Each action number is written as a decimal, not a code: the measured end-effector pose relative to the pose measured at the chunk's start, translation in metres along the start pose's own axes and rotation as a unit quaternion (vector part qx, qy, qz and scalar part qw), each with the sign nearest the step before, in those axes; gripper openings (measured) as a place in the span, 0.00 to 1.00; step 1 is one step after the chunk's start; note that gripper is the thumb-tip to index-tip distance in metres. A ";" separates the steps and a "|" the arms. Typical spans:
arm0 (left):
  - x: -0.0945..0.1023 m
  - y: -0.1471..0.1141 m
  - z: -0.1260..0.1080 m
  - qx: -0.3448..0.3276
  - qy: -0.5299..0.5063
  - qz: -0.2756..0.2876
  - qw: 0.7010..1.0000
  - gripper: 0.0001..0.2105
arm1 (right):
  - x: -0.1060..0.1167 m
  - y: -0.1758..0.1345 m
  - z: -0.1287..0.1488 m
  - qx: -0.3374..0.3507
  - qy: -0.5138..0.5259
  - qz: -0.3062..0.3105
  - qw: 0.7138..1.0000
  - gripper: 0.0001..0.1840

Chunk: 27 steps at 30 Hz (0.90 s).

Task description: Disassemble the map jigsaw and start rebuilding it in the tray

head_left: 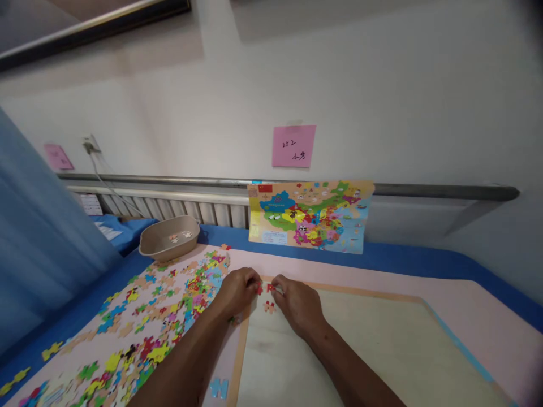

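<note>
Both hands are over the top left corner of a wooden puzzle board (339,350) with an orange and blue border. My left hand (238,289) pinches a small red puzzle piece (259,289) at the corner. Just to the right, my right hand (299,305) has its fingers closed on another red puzzle piece (270,288), partly covered by the fingertips. Below them, a red and peach puzzle piece (268,307) lies loose on the board.
Many loose puzzle pieces (169,294) spread over the pink sheet on the left. A beige basin (167,249) holds several pieces. Against the wall rail (424,191) leans a colourful map picture (311,217). A light blue piece (219,388) lies left of the board.
</note>
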<state>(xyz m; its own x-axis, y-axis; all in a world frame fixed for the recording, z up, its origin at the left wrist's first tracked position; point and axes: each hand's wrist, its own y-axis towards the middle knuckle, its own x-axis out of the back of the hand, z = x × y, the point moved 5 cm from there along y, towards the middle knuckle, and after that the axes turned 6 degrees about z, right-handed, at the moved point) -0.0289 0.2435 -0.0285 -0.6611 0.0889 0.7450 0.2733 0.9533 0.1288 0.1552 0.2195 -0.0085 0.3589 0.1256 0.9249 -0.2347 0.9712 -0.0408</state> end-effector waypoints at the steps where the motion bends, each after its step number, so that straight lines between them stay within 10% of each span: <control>1: 0.000 0.000 0.000 -0.004 0.004 -0.004 1.000 0.11 | 0.000 0.000 0.000 -0.001 0.000 -0.001 1.000 0.11; 27: 0.000 -0.004 -0.010 0.018 0.001 0.083 0.996 0.15 | 0.000 0.001 0.001 -0.002 0.002 -0.014 1.000 0.11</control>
<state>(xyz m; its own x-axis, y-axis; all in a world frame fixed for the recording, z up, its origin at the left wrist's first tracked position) -0.0234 0.2365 -0.0228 -0.6070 0.2455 0.7559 0.3529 0.9354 -0.0204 0.1539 0.2199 -0.0082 0.3685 0.0989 0.9244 -0.2213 0.9751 -0.0161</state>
